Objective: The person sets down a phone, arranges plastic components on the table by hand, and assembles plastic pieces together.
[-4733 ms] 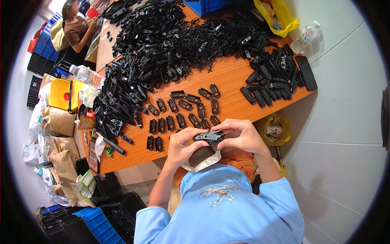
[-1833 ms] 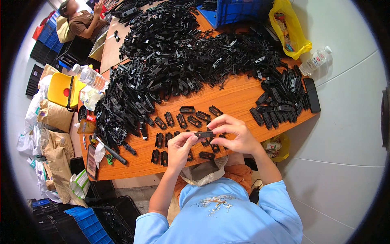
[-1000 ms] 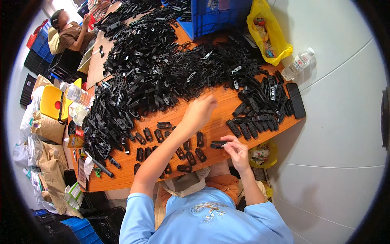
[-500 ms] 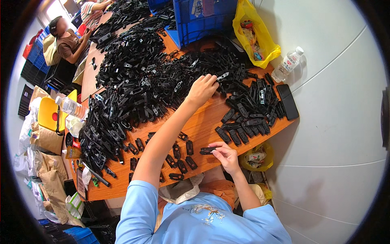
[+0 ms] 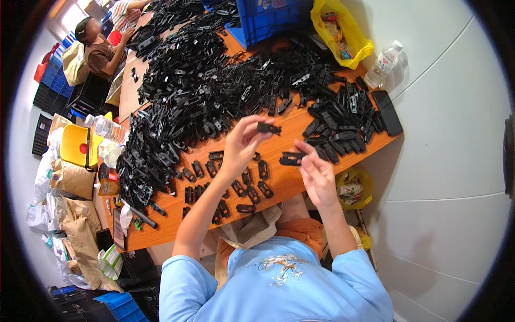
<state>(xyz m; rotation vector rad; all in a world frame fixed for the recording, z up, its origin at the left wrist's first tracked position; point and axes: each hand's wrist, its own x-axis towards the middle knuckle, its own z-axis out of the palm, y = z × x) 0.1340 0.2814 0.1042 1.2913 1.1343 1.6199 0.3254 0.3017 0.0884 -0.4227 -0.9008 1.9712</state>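
My left hand [image 5: 244,144] is closed on a small black plastic part [image 5: 268,129], raised above the bare strip of table. To its right, my right hand [image 5: 317,174] pinches a second black slotted plastic part [image 5: 291,159] between thumb and fingers. The two parts are apart, a short way from each other. Beyond my hands spreads a big heap of similar black parts [image 5: 188,80]. Below and left of them, several slotted black parts [image 5: 252,194] lie in loose rows near the table's front edge. More black parts [image 5: 343,123] are piled at the right, some lined up.
A dark phone [image 5: 387,112], a clear bottle [image 5: 383,65] and a yellow bag [image 5: 340,35] stand along the right edge of the wooden table [image 5: 289,185]. A blue crate [image 5: 273,21] sits at the back. Another person [image 5: 99,51] works at the far left.
My left hand has come back from the heap toward me with a black part in it. My right hand has lifted its part up and slightly right, nearer the left hand. The view has shifted slightly.
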